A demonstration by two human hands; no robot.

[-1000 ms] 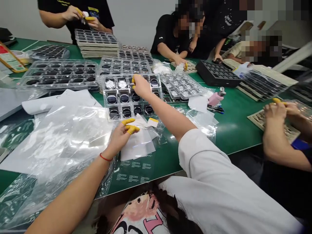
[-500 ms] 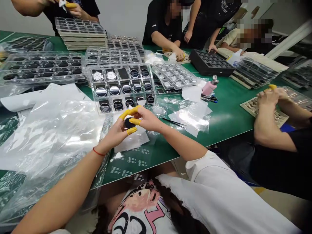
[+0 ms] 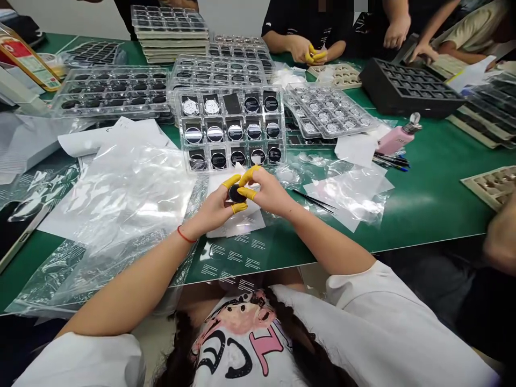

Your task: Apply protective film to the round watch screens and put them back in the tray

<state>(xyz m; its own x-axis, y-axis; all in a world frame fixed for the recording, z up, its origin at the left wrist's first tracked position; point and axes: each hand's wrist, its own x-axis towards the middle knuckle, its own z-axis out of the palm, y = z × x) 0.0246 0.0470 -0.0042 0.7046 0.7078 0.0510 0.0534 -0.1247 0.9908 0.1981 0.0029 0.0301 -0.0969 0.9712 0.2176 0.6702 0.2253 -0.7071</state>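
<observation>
A green-topped workbench (image 3: pixel 435 215) under even indoor light, a plain white wall (image 3: pixel 237 13) behind its far edge.

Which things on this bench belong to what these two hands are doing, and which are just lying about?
In use: left hand and right hand, both pinching a black round disc; the clear blister tray of discs just beyond.

Lying about: tweezers, pink bottle, pens.
</observation>
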